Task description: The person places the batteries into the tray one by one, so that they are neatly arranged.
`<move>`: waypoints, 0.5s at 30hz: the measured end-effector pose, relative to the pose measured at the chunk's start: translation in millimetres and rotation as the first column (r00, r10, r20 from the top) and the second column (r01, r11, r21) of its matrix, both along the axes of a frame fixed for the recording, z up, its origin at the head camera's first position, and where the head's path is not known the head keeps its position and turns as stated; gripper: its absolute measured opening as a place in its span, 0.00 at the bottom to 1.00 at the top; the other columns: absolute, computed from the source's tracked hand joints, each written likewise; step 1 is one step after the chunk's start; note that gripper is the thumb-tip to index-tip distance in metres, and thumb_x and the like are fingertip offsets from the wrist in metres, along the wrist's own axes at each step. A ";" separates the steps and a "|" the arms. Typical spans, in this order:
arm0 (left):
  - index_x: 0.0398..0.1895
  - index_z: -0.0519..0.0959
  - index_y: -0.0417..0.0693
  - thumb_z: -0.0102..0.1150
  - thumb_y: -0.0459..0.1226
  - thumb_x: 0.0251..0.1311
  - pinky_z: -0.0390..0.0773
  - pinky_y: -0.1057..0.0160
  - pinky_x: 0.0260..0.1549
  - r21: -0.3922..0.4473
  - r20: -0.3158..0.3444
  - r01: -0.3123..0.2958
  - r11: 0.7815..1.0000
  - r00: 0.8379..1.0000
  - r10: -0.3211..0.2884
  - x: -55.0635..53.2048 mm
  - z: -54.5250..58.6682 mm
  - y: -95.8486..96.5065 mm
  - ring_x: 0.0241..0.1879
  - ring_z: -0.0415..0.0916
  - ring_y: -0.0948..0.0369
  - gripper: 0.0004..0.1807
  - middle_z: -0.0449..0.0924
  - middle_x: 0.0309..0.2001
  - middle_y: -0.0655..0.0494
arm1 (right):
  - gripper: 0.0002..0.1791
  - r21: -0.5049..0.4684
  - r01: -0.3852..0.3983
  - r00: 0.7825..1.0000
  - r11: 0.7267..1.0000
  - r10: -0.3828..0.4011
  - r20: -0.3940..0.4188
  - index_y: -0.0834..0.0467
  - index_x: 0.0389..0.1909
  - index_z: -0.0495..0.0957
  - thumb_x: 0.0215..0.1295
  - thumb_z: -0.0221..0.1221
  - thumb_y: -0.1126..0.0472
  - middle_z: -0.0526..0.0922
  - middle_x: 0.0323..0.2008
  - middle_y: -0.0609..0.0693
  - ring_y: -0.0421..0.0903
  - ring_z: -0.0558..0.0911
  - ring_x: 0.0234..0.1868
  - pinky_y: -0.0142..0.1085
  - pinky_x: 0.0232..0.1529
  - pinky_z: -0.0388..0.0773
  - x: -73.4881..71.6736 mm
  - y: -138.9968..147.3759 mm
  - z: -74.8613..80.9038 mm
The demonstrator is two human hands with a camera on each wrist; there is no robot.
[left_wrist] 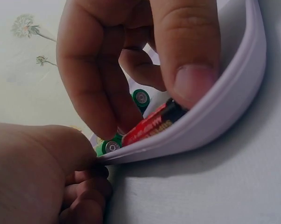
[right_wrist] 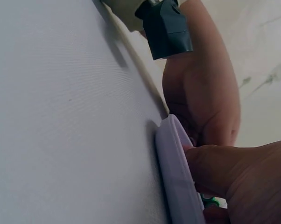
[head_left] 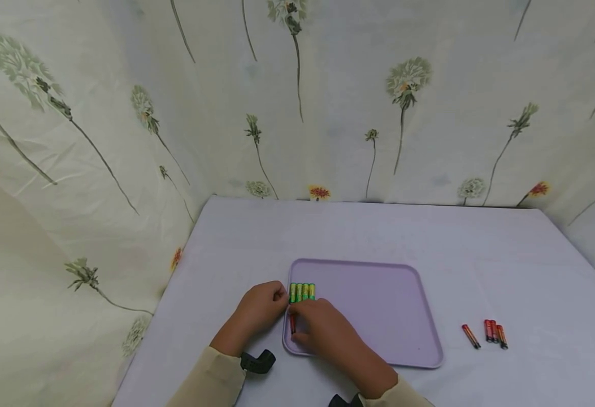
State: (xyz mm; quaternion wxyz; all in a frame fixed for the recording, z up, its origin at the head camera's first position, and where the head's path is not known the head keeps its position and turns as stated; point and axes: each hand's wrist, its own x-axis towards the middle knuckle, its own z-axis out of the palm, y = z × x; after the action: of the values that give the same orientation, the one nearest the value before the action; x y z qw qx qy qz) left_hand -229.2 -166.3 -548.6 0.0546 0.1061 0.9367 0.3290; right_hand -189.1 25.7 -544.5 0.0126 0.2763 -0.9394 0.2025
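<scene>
My right hand [head_left: 328, 332] pinches a red battery [left_wrist: 146, 129] with a black end between thumb and fingers, inside the left edge of the lilac tray [head_left: 378, 314]. In the left wrist view that battery lies tilted just behind the tray's rim. Several green batteries [head_left: 302, 291] stand side by side in a row along the tray's left side, just beyond the right hand. My left hand [head_left: 261, 305] holds the tray's left rim, its thumb at the edge and its other fingers curled below. The right hand hides part of the red battery in the head view.
To the right of the tray, several red batteries lie on the white-covered table [head_left: 531, 271]: one single battery [head_left: 471, 336] and a small cluster [head_left: 495, 333]. A flowered curtain [head_left: 338, 102] hangs behind the table and along its left side.
</scene>
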 end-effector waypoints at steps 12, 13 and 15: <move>0.29 0.76 0.58 0.56 0.43 0.70 0.69 0.62 0.29 -0.002 -0.002 0.003 1.000 1.000 -0.003 -0.6 0.1 0.3 0.28 0.70 0.64 0.09 0.74 0.25 0.64 | 0.24 -0.009 0.021 1.000 1.000 -0.022 -0.009 0.50 0.50 0.85 0.53 0.79 0.50 0.88 0.43 0.41 0.42 0.78 0.40 0.39 0.43 0.76 1.1 -4.5 -1.5; 0.29 0.76 0.58 0.56 0.43 0.70 0.69 0.62 0.29 -0.002 -0.002 0.003 1.000 1.000 -0.003 -0.6 0.2 0.3 0.28 0.70 0.64 0.09 0.74 0.25 0.64 | 0.24 -0.006 0.024 1.000 1.000 -0.025 -0.013 0.50 0.49 0.85 0.53 0.79 0.50 0.88 0.42 0.41 0.41 0.78 0.39 0.38 0.43 0.76 1.0 -5.0 -1.8; 0.29 0.76 0.58 0.56 0.43 0.70 0.69 0.62 0.29 -0.003 -0.005 0.006 1.000 1.000 -0.006 -0.7 0.2 0.4 0.28 0.70 0.64 0.09 0.74 0.25 0.64 | 0.23 -0.004 0.032 0.999 0.999 -0.032 -0.019 0.50 0.49 0.85 0.53 0.79 0.49 0.88 0.41 0.40 0.41 0.77 0.39 0.38 0.42 0.76 1.2 -5.9 -2.0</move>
State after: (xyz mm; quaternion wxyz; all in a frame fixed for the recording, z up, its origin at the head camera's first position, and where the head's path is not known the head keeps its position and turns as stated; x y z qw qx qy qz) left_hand -230.0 -165.9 -548.4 0.0533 0.1097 0.9370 0.3274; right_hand -187.9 19.8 -546.5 0.0252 0.2632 -0.9432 0.2014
